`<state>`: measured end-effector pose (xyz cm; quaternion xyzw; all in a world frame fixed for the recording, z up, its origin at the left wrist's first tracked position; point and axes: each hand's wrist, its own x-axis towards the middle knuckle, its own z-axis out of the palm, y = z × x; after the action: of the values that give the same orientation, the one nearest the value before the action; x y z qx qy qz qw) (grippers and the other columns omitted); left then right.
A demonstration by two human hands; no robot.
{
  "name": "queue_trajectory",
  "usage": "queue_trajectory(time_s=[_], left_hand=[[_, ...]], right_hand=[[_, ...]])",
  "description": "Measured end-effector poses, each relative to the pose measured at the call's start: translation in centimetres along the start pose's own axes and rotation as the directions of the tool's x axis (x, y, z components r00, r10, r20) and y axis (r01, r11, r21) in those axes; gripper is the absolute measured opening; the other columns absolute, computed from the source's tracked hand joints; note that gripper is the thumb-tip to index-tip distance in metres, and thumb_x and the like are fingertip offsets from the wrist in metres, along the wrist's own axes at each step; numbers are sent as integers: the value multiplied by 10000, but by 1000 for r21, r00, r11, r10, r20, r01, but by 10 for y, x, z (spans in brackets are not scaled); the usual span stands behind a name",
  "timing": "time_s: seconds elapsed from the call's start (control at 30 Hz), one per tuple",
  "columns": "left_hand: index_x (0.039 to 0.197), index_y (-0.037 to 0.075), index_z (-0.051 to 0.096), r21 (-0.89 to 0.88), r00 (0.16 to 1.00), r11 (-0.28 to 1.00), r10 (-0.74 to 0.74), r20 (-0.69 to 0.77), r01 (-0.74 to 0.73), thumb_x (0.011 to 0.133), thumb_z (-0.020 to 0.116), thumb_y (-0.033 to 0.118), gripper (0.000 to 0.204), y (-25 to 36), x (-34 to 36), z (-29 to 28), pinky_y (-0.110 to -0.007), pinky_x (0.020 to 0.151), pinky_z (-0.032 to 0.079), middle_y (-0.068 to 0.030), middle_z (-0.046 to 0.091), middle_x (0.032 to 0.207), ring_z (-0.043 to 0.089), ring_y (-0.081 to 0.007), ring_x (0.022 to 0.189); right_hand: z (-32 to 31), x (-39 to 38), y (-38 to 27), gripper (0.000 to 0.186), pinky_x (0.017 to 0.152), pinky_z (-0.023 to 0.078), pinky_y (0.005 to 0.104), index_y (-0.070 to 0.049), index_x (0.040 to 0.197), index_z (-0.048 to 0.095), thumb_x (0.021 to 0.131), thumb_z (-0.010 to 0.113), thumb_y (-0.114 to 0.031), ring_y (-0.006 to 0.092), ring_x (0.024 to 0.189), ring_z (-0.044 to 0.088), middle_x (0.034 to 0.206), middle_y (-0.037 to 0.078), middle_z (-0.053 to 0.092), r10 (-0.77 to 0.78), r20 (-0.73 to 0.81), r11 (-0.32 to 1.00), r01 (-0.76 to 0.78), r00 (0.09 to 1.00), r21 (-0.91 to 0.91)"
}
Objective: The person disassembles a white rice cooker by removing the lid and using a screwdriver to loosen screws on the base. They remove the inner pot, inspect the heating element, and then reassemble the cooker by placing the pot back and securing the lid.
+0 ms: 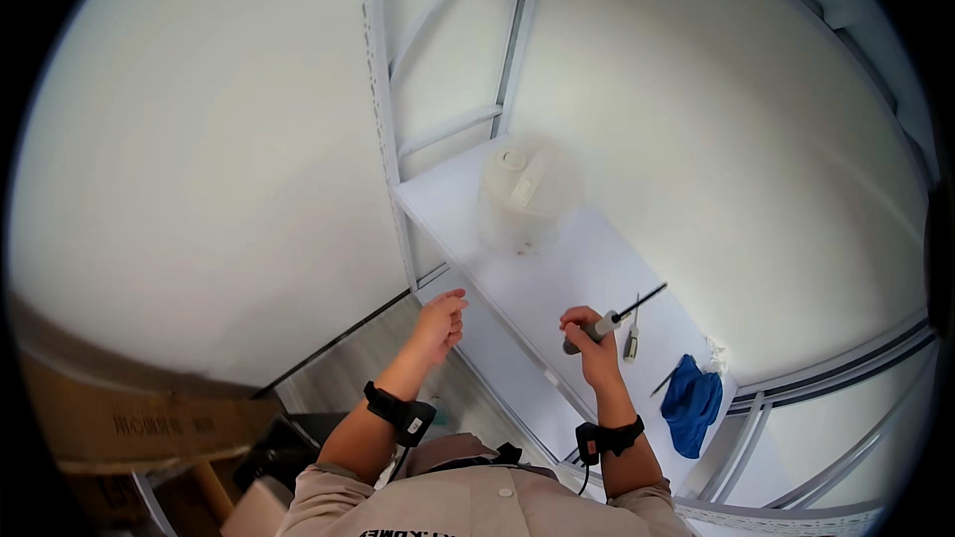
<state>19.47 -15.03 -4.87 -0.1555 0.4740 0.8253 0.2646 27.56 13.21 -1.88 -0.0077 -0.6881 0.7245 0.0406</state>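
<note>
My right hand [595, 350] is wrapped round a screwdriver [609, 322] above the front edge of the white shelf. Its grey handle sits in my fingers, and the dark shaft points up and to the right. To the left, my left hand [438, 328] hangs in front of the shelf with its fingers curled inward; whether something small is inside them is hidden. A second screwdriver [632, 342] lies on the shelf just right of my right hand.
Toward the back of the shelf [597, 268] stands a whitish round container [529, 201] with a lid. A blue cloth [691, 406] lies at the right end, beside a thin tool [664, 382]. Metal posts [383, 89] frame the shelf; cardboard boxes [129, 418] are at lower left.
</note>
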Motion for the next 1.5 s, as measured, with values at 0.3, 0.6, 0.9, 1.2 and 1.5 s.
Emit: queue_trajectory(time_s=[0.3, 0.6, 0.9, 1.2, 1.5], left_hand=[[1643, 144, 240, 196, 995, 976, 95, 21, -97, 1036, 572, 451, 757, 74, 85, 20, -256, 528, 340, 33, 395, 732, 352, -85, 586], [1673, 194, 196, 427, 974, 877, 222, 52, -222, 1042, 434, 638, 807, 90, 183, 53, -270, 570, 396, 9, 409, 839, 372, -101, 687], [1619, -22, 260, 495, 960, 822, 254, 120, -279, 1029, 503, 620, 906, 86, 193, 48, -355, 1094, 422, -266, 503, 1513, 523, -300, 1361], [1582, -30, 352, 622, 947, 716, 276, 163, -316, 1030, 569, 540, 823, 56, 135, 25, -271, 711, 471, -65, 638, 939, 538, -115, 781], [1570, -43, 369, 674, 952, 672, 221, 214, -308, 1003, 615, 534, 845, 49, 105, 19, -292, 626, 434, -26, 561, 742, 501, -108, 680]], right_hand=[[26, 103, 11, 743, 934, 487, 316, -117, 1511, 500, 791, 640, 2, 121, 938, 553, 1256, 56, 617, -110, -355, 978, 38, 928, -205], [11, 163, 19, 1045, 647, 440, 266, -256, 1683, 150, 805, 617, 67, 106, 724, 469, 877, -14, 499, 78, -343, 996, -87, 936, -9], [-7, 183, 36, 1010, 1128, 370, 410, -191, 1683, 154, 783, 528, 73, 222, 1520, 308, 1659, 25, 311, 32, -210, 986, 4, 977, 166], [-19, 124, 9, 811, 1129, 425, 435, -51, 1589, 378, 806, 528, 95, 278, 1473, 432, 1596, 102, 449, 114, -257, 991, -90, 960, 103], [18, 93, -43, 282, 687, 507, 314, -32, 1158, 677, 903, 751, -125, 165, 704, 621, 826, 63, 690, -227, -337, 843, 11, 914, -538]])
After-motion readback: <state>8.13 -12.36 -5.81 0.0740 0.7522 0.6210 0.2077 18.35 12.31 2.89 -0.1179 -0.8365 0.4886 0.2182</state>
